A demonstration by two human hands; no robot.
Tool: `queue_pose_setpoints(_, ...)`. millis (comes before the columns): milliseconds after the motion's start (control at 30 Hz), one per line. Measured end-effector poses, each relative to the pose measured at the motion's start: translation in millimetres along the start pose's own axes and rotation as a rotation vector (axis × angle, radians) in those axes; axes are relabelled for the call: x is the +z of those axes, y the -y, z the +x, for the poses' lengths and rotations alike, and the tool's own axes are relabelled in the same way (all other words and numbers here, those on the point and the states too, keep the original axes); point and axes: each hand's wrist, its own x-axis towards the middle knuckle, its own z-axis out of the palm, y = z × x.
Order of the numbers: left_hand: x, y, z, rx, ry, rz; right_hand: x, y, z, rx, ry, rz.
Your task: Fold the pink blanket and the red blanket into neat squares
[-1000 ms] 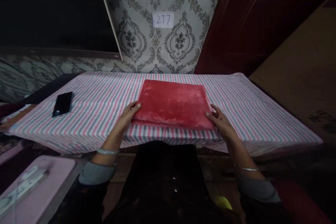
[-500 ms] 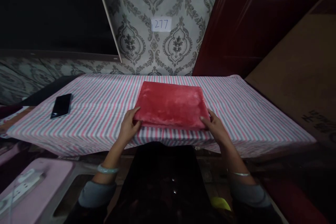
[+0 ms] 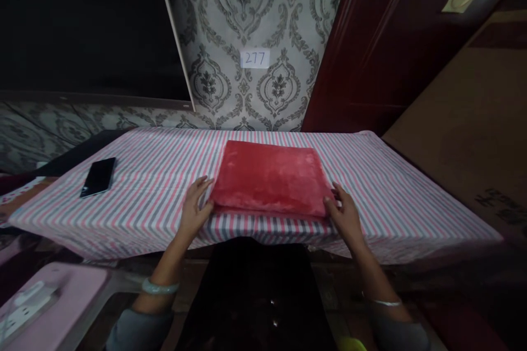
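A folded red plush cloth [image 3: 269, 178] lies flat on a striped tablecloth [image 3: 156, 175], near the table's front edge. At its left front corner is my left hand [image 3: 195, 209]. Its fingers are spread beside the cloth, and the thumb tip is at the corner. My right hand [image 3: 346, 214] is at the opposite front corner, thumb over the plush and fingers curled at the side edge. Part of that grip is hidden by the hand itself.
A black phone [image 3: 99, 177] rests on the left of the table. Behind stand a dark screen [image 3: 90, 27] and a dark red door [image 3: 370, 38]. A cardboard box [image 3: 465, 115] is at the right. Lower left, a power strip [image 3: 27, 312] sits on a pink stool [image 3: 78, 290].
My left fingers have moved off the cloth's left edge and spread apart. The right hand has shifted slightly outward, staying at its corner. The whole view has tilted up a little.
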Motion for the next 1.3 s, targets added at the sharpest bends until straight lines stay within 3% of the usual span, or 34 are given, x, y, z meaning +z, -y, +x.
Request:
queue_pose_setpoints(100, 3.2, -24, 30, 0.051, 0.023, 0.083, 4, 24, 26, -0.230, 0.011, -0.188)
queue_pose_setpoints(167, 19.5, -45, 57, 0.063, 0.161, 0.176, 17, 45, 49, -0.308, 0.090, -0.310)
queue_pose_setpoints(300, 60.7, -75, 114, -0.027, 0.445, 0.385, 56, 80, 93, -0.191, 0.275, -0.646)
queue_pose_setpoints(433, 86.5, -66, 153, -0.081, 0.530, 0.559, 84, 84, 117, -0.094, 0.382, -0.791)
queue_pose_setpoints(633, 114.2, -22, 155, -0.094, 0.514, 0.602, 107, 54, 122, -0.083, 0.375, -0.812)
queue_pose_setpoints(767, 125.4, -9, 157, -0.089, 0.523, 0.568, 115, 42, 123, -0.122, 0.347, -0.784)
queue_pose_setpoints(1167, 122.7, -10, 156, -0.086, 0.535, 0.501, 114, 34, 120, -0.149, 0.292, -0.719)
queue_pose_setpoints(1300, 114.1, -14, 163, -0.123, 0.601, 0.453, 108, 39, 127, -0.075, 0.364, -0.685)
